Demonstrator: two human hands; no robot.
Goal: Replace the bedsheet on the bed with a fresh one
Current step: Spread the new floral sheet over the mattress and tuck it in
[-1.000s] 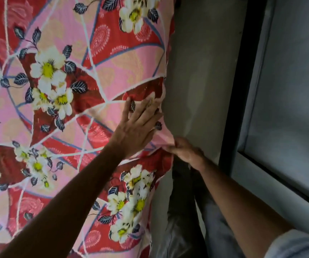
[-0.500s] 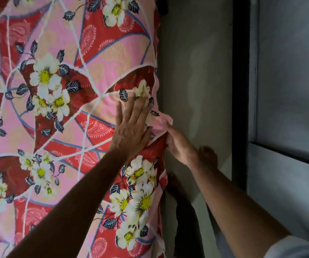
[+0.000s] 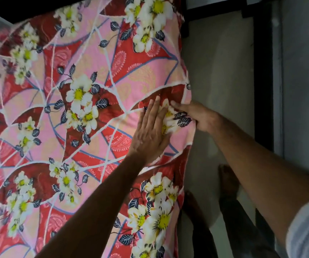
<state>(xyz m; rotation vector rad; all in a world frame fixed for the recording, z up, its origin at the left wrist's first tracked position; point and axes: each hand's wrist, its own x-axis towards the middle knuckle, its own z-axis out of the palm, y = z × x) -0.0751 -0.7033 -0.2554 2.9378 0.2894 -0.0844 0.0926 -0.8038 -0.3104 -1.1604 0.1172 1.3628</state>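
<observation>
A red and pink bedsheet (image 3: 97, 75) with white flowers lies spread over the bed and fills the left of the head view. My left hand (image 3: 150, 135) lies flat on it with straight fingers, close to the bed's right edge. My right hand (image 3: 196, 116) reaches in from the right side and grips a fold of the sheet's edge, thumb on top, right beside my left fingertips. The sheet's right edge (image 3: 185, 164) hangs down the side of the bed.
A narrow strip of grey floor (image 3: 220, 71) runs along the bed's right side, with my bare feet (image 3: 228, 181) on it. A dark frame (image 3: 263, 75) and a pale wall stand further right. Dark furniture shows at the top edge.
The view has pulled back, showing more of the sheet. My right hand has risen from the bed's side onto the top edge and gathered a fold. My left hand stays flat.
</observation>
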